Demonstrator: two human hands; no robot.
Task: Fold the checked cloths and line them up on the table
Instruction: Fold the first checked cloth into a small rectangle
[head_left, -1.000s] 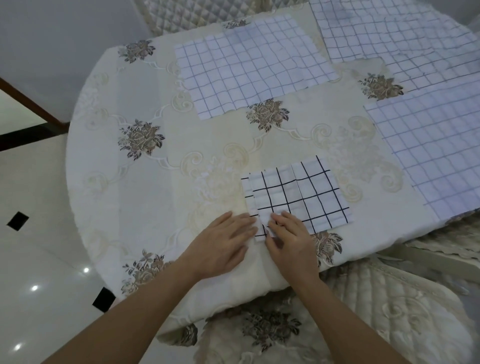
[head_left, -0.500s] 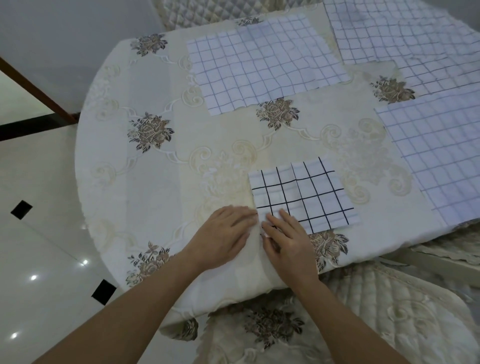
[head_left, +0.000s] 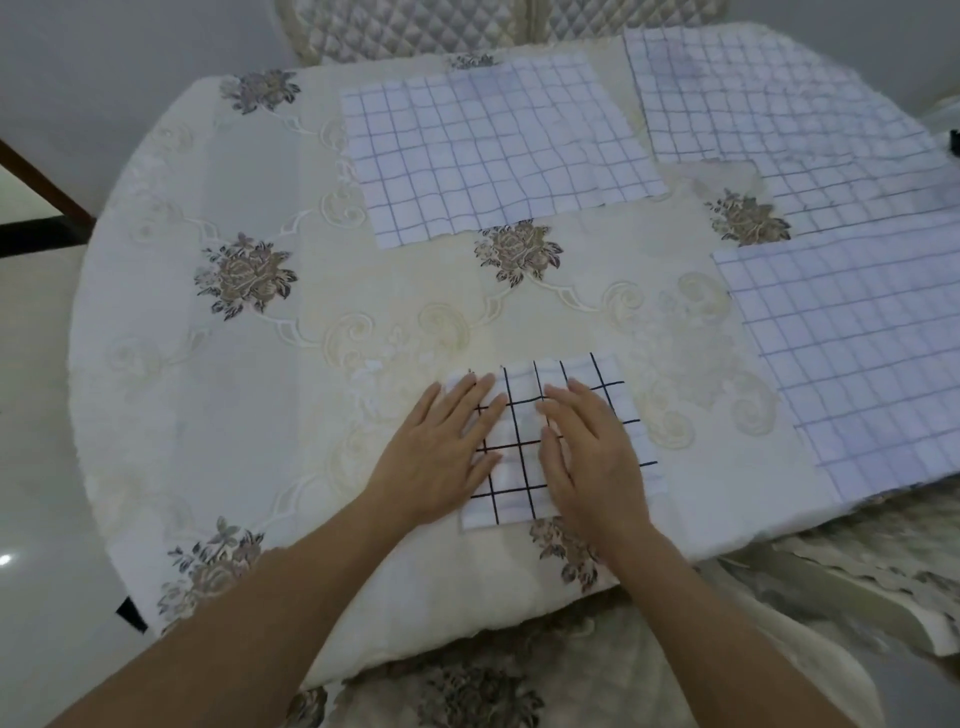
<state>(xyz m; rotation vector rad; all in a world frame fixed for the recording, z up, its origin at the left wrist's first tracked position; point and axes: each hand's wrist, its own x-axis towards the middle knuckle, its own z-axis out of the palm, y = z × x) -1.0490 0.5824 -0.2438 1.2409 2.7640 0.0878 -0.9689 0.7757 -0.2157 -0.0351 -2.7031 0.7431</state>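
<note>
A small folded checked cloth (head_left: 524, 467), white with black lines, lies near the front edge of the round table (head_left: 208, 415). My left hand (head_left: 441, 447) rests flat on its left part, fingers spread. My right hand (head_left: 592, 457) lies flat on its right part. Neither hand grips the cloth. An unfolded checked cloth (head_left: 493, 150) lies spread at the back middle. Another unfolded cloth (head_left: 789, 119) covers the back right, and a third cloth (head_left: 852, 353) lies at the right edge.
The table wears a cream embroidered tablecloth with brown flower motifs (head_left: 517, 249). A quilted chair back (head_left: 415, 31) stands behind the table. A cushioned chair seat (head_left: 467, 691) sits just below the front edge. Shiny floor (head_left: 36, 467) lies to the left.
Both hands have moved from the cloth's near left corner up onto its top, now pressing it flat. The folded cloth looks narrower than before.
</note>
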